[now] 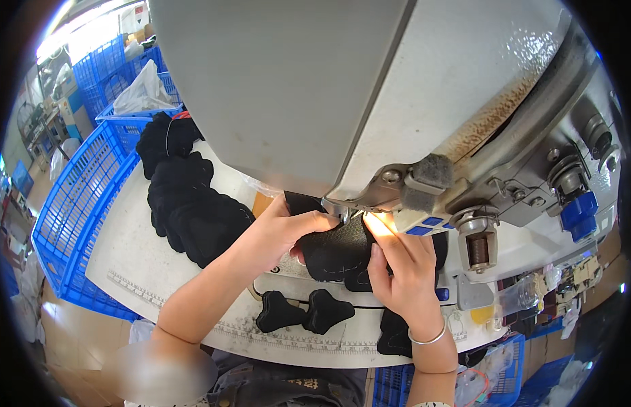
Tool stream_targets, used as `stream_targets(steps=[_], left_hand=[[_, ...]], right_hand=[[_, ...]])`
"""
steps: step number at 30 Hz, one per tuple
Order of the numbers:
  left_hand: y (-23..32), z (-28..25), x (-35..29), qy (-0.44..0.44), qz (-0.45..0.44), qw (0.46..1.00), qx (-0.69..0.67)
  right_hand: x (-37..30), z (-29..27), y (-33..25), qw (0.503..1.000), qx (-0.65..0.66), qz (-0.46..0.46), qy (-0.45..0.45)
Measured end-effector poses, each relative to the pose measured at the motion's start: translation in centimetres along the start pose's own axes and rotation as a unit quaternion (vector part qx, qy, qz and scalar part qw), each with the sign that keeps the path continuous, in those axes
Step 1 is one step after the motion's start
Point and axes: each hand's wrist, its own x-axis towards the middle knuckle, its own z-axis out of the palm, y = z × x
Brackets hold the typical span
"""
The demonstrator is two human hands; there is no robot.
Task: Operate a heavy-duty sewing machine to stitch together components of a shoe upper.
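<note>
Both hands pinched a black fabric piece (336, 247) under the sewing machine (370, 102). The left hand (278, 234) gripped its left edge; the right hand (404, 268) pressed its right side

Both bare forearms enter from the lower edge of the frame and converge at its centre. The left hand (288, 230) lies palm down, fingers stretched rightward and pressed flat, thumb tucked beneath. The right hand (404, 268) points upward, fingers close together and slightly curled, fingertips (378, 227) brightly lit; a thin bangle circles its wrist.
</note>
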Motion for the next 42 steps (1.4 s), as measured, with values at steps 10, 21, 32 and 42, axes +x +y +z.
stream_targets(steps=[10,21,32,42], left_hand=[[0.6,1.4,-1.4,0.070,-0.008,0.997,0.017],[0.2,1.7,-1.4,0.049,-0.023,0.998,-0.021],[0.4,0.9,-1.2,0.026,-0.034,0.998,-0.045],[-0.5,2.0,-1.7,0.087,0.019,0.996,-0.016]], right_hand=[[0.3,-0.5,-0.3,0.998,0.044,-0.043,0.032],[0.0,-0.1,-0.4,0.998,0.005,-0.047,0.031],[0.1,0.1,-0.3,0.998,0.014,-0.053,0.030],[0.1,0.4,0.3,0.999,0.038,-0.026,0.027]])
